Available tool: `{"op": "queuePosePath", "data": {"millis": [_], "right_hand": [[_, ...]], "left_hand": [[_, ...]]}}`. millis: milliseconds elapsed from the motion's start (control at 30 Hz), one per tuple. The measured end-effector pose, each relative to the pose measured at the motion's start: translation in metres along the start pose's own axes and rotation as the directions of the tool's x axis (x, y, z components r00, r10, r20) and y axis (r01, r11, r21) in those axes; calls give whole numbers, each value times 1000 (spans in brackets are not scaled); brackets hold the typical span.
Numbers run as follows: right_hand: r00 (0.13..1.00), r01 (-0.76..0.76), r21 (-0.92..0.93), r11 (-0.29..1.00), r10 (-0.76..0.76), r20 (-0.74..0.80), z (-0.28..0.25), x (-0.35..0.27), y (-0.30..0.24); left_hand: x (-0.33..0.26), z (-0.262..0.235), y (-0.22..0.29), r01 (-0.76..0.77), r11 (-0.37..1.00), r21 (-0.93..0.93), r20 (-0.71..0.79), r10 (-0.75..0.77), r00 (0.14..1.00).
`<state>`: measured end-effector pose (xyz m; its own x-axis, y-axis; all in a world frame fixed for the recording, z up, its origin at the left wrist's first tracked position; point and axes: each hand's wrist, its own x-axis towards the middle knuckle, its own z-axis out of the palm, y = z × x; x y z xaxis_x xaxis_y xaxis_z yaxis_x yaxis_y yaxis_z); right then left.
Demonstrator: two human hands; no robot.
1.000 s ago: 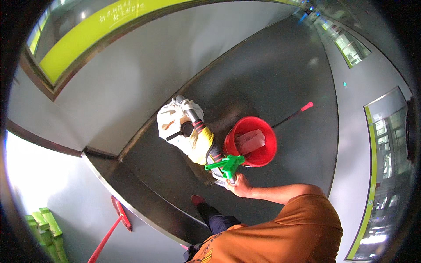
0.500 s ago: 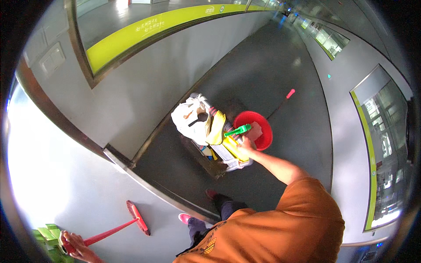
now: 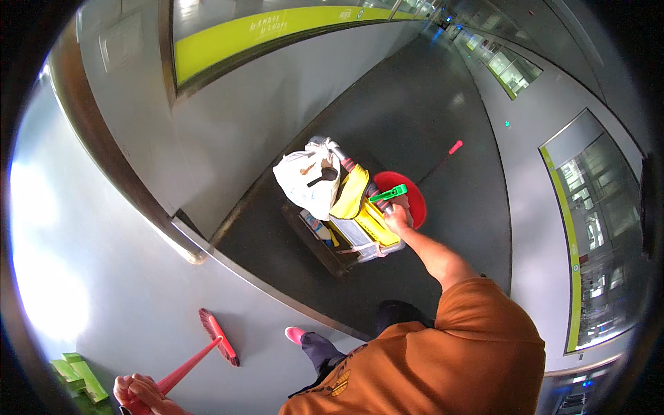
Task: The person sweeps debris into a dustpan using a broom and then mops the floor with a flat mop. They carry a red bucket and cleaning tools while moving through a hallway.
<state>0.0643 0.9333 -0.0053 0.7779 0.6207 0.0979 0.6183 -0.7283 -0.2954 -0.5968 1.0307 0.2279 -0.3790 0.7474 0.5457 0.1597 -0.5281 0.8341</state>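
Observation:
At the lower left, my left hand [image 3: 142,393] is closed round the handle of a red broom [image 3: 188,368]; its bristled head [image 3: 219,337] rests on the light floor. My right arm reaches forward, and my right hand [image 3: 398,219] grips the handlebar [image 3: 380,200] of a cleaning cart [image 3: 360,238]. A large white bag [image 3: 308,181] hangs on the cart's left, beside a yellow cloth-like piece [image 3: 351,191]. Just by my right hand lies a green plastic tool [image 3: 389,194]. Beyond it stands a red bucket [image 3: 417,200], partly hidden by hand and cart.
A pink-tipped long handle [image 3: 454,147] sticks out beyond the bucket. A metal threshold strip [image 3: 277,295] divides light floor from dark corridor floor [image 3: 456,214]. Grey walls with windows flank the corridor. Green boxes [image 3: 79,377] sit at the lower left. A door frame edge [image 3: 131,187] curves on the left.
My left hand and the broom handle have shifted a little rightward in view. My legs have moved apart in a step. My right hand stays on the cart's handlebar; the view has turned slightly.

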Motion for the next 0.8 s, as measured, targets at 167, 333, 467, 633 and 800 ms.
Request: {"op": "queuePosePath", "data": {"millis": [167,333,467,633,800], "right_hand": [[998,-59,51,997,58,16,-49,-32,-60],[998,-7,127,992,-2,66,-52,-31,-57],[998,41,98,994,-44,34,-49,-30,-41],[995,26,58,998,-31,97,-41,-20,-24],[992,55,29,998,-58,113,-44,-9,-40]], "left_hand": [[16,13,-3,-89,993,-83,-3,89,996],[23,25,-9,-153,977,-145,-54,147,988],[30,49,-7,-126,976,-177,15,131,991],[27,95,-12,-155,976,-151,80,168,983],[1,161,-31,-83,980,-179,19,88,996]]}}
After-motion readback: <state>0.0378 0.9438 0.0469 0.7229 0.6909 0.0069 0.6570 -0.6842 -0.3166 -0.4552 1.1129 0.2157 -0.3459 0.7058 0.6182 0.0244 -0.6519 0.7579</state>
